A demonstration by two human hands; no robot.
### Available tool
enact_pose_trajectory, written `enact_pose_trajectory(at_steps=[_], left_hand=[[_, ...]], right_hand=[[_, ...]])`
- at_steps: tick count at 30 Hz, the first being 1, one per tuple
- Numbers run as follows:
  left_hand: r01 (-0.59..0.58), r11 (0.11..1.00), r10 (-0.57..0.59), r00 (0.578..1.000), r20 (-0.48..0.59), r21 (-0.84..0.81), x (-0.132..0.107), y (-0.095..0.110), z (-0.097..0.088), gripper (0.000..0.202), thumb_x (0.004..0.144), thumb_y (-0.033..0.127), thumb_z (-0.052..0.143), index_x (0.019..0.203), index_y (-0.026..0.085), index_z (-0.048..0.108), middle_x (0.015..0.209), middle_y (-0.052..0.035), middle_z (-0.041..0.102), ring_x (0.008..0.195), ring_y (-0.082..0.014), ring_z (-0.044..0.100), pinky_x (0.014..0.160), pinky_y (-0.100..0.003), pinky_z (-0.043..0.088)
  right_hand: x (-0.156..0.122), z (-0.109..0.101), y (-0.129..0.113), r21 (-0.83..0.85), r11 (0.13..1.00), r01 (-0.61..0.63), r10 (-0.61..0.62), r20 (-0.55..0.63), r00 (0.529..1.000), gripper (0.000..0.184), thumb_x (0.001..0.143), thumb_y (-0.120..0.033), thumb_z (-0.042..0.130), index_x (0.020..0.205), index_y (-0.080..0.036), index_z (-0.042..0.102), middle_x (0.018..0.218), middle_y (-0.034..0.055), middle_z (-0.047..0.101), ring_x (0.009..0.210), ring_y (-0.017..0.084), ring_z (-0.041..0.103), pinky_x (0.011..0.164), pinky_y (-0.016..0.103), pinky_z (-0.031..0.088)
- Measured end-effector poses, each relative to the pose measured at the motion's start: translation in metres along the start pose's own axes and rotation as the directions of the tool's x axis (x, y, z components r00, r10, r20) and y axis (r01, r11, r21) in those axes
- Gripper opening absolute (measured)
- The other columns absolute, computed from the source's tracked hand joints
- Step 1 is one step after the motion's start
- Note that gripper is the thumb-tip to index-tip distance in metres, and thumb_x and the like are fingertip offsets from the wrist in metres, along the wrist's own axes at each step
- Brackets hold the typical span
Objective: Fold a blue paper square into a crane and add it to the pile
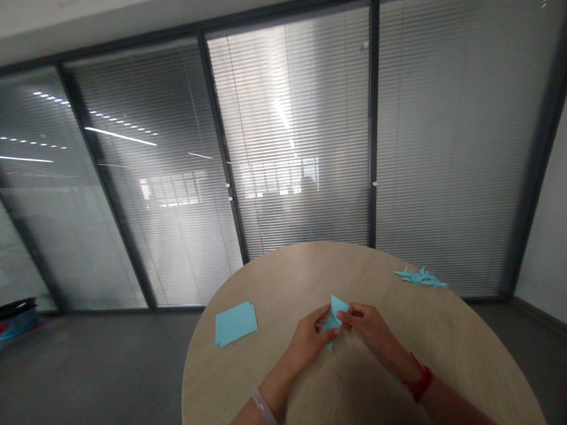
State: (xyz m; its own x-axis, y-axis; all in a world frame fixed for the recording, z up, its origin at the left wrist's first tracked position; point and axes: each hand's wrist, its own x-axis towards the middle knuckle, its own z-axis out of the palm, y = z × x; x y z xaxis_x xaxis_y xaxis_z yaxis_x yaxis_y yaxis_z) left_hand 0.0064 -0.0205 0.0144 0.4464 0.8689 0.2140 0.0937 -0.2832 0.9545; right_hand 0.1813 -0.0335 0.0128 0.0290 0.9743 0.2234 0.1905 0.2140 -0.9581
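Note:
A light blue piece of folded paper point(335, 307) is held between my two hands above the near middle of the round table. My left hand point(312, 335) grips its left and lower side, thumb in front and fingers behind. At the right edge, my right hand point(365, 321) pinches the paper between thumb and fingers. One pointed corner sticks up above my hands, and another tip shows below my left thumb. My fingers hide part of the folds.
On the round wooden table point(305, 271), a stack of blue paper sheets point(237, 323) lies to the left. A small pile of pointed blue folded paper pieces point(420, 276) sits near the far right edge. Glass panels with blinds point(301, 136) stand behind the table.

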Motion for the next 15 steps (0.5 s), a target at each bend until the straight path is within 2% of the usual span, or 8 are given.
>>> enact_pose_trajectory(at_steps=[4, 6, 11, 15], left_hand=[[0.016, 0.972, 0.010, 0.994, 0.108, -0.235, 0.0010, 0.0016, -0.0001, 0.060, 0.072, 0.039, 0.072, 0.124, 0.014, 0.056, 0.115, -0.0144, 0.066, 0.108, -0.0280, 0.059, 0.098, -0.041, 0.039], [0.049, 0.953, -0.007, 0.990, 0.142, -0.300, -0.0002, 0.0027, 0.0002, 0.062, 0.074, 0.042, 0.070, 0.126, 0.014, 0.053, 0.110, -0.0143, 0.068, 0.107, -0.0271, 0.060, 0.098, -0.041, 0.038], [0.168, 0.886, -0.114, 0.983, 0.147, -0.431, -0.0045, 0.0051, 0.0009, 0.058, 0.076, 0.043, 0.067, 0.125, 0.016, 0.052, 0.103, -0.0114, 0.069, 0.100, -0.0254, 0.062, 0.093, -0.041, 0.041], [0.185, 0.819, -0.172, 0.982, 0.076, -0.544, -0.0036, 0.0057, 0.0002, 0.048, 0.076, 0.040, 0.069, 0.116, 0.016, 0.058, 0.104, -0.0098, 0.068, 0.096, -0.0218, 0.063, 0.087, -0.034, 0.045]], right_hand=[[0.0020, -0.0020, 0.0027, -0.026, 0.998, 0.050, -0.049, 0.006, 0.999, 0.044, 0.064, -0.059, 0.064, 0.050, -0.018, 0.054, 0.050, -0.0010, 0.058, 0.051, 0.014, 0.050, 0.053, 0.025, 0.037], [0.0020, -0.0029, 0.0028, 0.002, 0.999, 0.053, -0.053, 0.023, 0.998, 0.045, 0.065, -0.060, 0.063, 0.052, -0.018, 0.054, 0.053, 0.0000, 0.060, 0.054, 0.015, 0.053, 0.055, 0.026, 0.039], [-0.0004, -0.0038, -0.0013, 0.038, 0.997, 0.063, -0.064, 0.037, 0.997, 0.045, 0.066, -0.060, 0.064, 0.054, -0.018, 0.054, 0.056, 0.0011, 0.062, 0.057, 0.017, 0.057, 0.059, 0.027, 0.042], [0.0001, -0.0029, -0.0022, 0.043, 0.997, 0.070, -0.070, 0.020, 0.997, 0.041, 0.067, -0.055, 0.065, 0.054, -0.018, 0.054, 0.054, -0.0003, 0.059, 0.057, 0.017, 0.056, 0.059, 0.028, 0.043]])
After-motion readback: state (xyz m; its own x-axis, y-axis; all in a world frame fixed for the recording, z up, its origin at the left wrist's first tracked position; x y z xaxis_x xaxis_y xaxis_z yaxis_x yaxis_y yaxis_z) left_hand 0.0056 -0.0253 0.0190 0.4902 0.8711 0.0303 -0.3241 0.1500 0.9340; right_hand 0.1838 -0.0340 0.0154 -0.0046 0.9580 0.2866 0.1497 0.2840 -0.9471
